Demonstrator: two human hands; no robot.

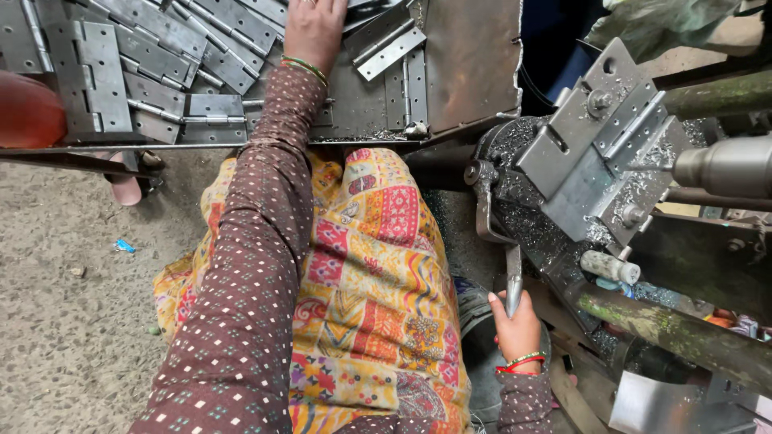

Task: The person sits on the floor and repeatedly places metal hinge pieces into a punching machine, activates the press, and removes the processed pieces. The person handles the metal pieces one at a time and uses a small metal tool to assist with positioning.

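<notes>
My left hand (314, 30) reaches up into a metal tray (470, 64) and lies on a pile of grey steel hinges (145, 56). Its fingertips are cut off by the top edge, so I cannot see whether it holds one. A loose hinge (386, 44) lies just right of that hand. My right hand (519, 331) is low on the right, closed around the thin metal lever (513, 281) of a drilling machine. Above the lever a hinge plate sits in the machine's jig (591, 141), covered in metal shavings. A drill chuck (724, 166) points at it from the right.
My patterned yellow cloth (374, 289) covers my lap between tray and machine. A red rounded object (28, 108) sits at the left edge, with someone's foot (125, 186) under the tray rim. Gritty floor (72, 321) lies to the left; green machine bars (683, 329) are at right.
</notes>
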